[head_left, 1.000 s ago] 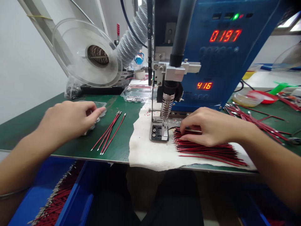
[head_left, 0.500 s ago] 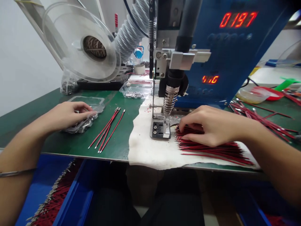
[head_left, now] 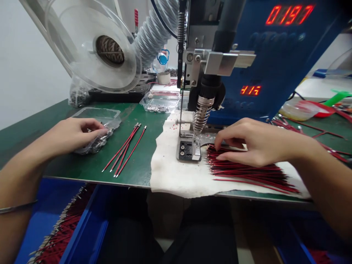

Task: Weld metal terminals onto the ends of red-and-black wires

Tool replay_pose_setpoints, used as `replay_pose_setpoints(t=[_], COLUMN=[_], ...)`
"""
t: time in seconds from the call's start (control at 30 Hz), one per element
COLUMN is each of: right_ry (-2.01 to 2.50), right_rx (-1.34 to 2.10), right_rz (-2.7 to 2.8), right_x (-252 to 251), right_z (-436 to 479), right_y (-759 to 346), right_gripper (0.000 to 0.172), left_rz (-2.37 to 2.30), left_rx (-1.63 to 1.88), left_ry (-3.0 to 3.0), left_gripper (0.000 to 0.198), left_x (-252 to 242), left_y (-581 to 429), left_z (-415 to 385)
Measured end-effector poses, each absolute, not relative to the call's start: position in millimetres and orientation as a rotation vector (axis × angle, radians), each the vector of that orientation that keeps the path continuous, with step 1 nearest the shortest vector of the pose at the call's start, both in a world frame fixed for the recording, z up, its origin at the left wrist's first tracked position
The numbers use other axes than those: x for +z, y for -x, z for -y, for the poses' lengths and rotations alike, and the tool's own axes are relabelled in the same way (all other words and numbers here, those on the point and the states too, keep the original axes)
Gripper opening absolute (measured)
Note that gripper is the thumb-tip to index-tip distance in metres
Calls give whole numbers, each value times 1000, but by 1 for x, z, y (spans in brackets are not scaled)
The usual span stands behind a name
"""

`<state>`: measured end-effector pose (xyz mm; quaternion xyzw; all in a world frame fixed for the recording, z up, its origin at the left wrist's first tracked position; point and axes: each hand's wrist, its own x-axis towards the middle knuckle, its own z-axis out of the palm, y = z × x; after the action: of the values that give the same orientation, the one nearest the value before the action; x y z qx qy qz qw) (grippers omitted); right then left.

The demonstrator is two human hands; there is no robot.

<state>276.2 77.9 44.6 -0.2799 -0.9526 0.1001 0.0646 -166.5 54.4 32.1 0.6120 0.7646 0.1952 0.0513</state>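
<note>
Lying beneath right hand (head_left: 251, 141), narrowly parted: red wires (head_left: 247, 175) | left hand (head_left: 78, 134) at tray (head_left: 106, 114): grip unclear

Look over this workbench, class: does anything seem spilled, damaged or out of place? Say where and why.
Tiny red specks lie scattered on the white sheet, left of the metal spring, like spilled debris. The sheet's left edge looks ragged, as if torn.
</note>
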Motion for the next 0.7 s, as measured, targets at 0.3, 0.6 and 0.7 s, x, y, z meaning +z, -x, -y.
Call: replay_pose_setpoints(t=[0.3, 0.6, 0.7], right_ry=[743, 607, 626], right_rx=[307, 229, 182], right_rz=[2865, 2770, 2750], right_x=[42, 39, 37], right_z=[-76, -78, -79], right_y=[-270, -271, -272], right_gripper=[20, 25, 25], left_rz=[-2363, -2431, -2460], left_rx=[603, 705, 833], left_ry=[-1806, -1764, -1690], left_gripper=[19, 25, 21], left_x=[40, 38, 42], left_y=[159, 150, 149], left_z=[-50, -52, -48])
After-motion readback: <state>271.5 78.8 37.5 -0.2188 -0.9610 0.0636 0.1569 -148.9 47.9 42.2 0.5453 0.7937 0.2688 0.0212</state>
